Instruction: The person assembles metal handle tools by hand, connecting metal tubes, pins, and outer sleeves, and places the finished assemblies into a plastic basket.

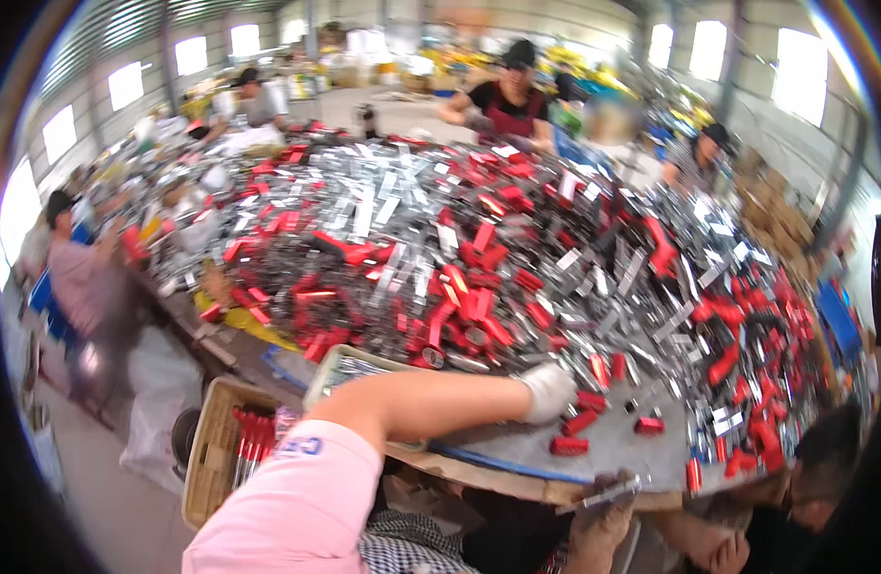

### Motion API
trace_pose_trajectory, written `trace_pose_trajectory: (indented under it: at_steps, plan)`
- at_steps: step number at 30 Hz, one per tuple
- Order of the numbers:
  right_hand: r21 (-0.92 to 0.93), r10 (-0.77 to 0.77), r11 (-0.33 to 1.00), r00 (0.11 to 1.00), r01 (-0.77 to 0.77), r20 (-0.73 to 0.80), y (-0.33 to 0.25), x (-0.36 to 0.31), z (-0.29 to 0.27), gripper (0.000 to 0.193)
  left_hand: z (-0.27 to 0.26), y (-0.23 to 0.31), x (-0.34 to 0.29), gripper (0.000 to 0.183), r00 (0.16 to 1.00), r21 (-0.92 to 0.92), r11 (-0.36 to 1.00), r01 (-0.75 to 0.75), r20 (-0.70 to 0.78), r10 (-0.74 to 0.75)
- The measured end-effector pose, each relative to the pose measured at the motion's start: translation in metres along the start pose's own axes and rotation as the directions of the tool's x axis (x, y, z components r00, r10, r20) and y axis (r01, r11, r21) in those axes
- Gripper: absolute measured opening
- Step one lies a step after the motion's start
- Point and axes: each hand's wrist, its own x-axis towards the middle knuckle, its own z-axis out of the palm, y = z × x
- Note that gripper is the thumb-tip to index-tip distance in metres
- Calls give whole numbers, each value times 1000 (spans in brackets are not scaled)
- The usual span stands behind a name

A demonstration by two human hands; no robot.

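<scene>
My left arm, in a pink sleeve, stretches across the table's near edge. Its white-gloved hand (550,393) rests at the front of a big pile of red and silver metal parts (440,258). The glove is blurred and its fingers are hidden, so I cannot tell what it grips. Several short red pieces (569,446) lie beside it on the bare grey tabletop (517,450). Low in front of me, at the table's edge, my right hand (601,531) is closed round a flat, narrow silver metal piece (603,494).
A tan crate (206,469) with red-handled metal pieces stands at the left. A pale tray (340,368) of silver pieces sits behind my forearm. Another person's hand (723,550) is close on the right. More people work around the pile; cartons (770,210) stack at far right.
</scene>
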Motion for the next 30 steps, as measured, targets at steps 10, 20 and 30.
trace_pose_trajectory:
  at_steps: [10,20,30]
  plan:
    - [-53,214,977,956,-208,201,1,-17,23,33,-4,-28,-46,39,590,-822,567,-47,-481,-649]
    - [-319,183,936,979,-146,91,14,-42,84,38,-39,-46,-133,30,588,-985,53,-165,-141,-796]
    - [-560,450,783,868,-270,210,31,-63,134,35,-58,2,-286,34,705,-960,-197,-198,0,-709]
